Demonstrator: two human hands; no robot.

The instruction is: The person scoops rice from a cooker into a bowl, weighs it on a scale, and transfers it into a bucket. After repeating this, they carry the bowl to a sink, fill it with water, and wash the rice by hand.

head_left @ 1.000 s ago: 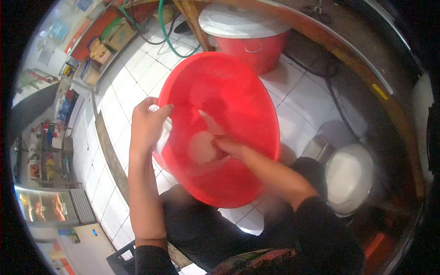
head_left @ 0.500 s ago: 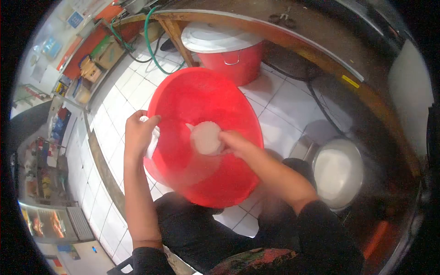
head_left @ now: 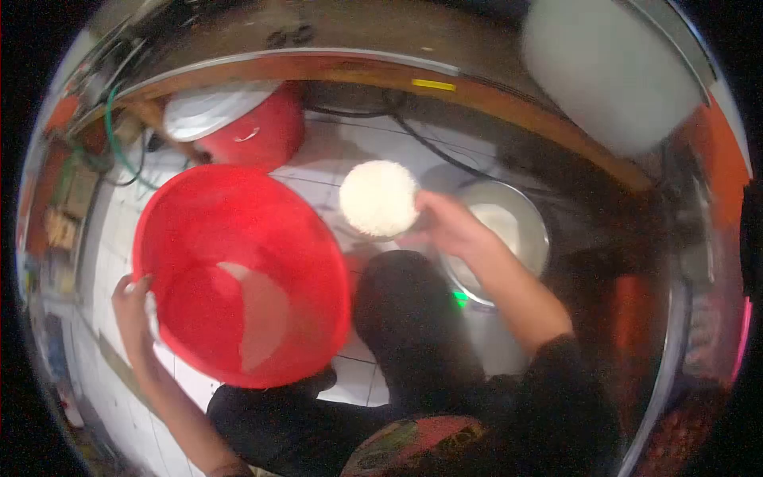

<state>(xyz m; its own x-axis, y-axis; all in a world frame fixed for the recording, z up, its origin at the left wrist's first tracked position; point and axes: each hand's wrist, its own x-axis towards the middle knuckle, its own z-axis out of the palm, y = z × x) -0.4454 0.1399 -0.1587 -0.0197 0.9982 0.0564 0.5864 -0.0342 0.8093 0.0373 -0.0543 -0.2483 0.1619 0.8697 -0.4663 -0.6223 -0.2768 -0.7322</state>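
Note:
A large red plastic basin (head_left: 322, 238) tilts in front of me at the left. Inside it lies a pale patch of what looks like rice (head_left: 262, 310). My left hand (head_left: 133, 306) is closed on the basin's left rim, with a white cloth (head_left: 152, 314) between hand and rim. My right hand (head_left: 445, 222) grips a round cup heaped with white rice (head_left: 378, 199), held up right of the basin. The grains hide most of the cup. Behind my right forearm, a metal bowl (head_left: 543, 246) on the floor contains white stuff, probably rice too.
A red bucket with a white lid (head_left: 230, 111) stands behind the basin. Above runs a wooden table edge (head_left: 334, 70), with a black hose (head_left: 433, 143) beneath and a green hose (head_left: 111, 135) at left. My dark-clothed knee (head_left: 409, 310) rises between basin and bowl.
My right hand has moved from inside the basin out to the right, and the cup now shows heaped with rice. The view has turned right; my left hand stays on the rim.

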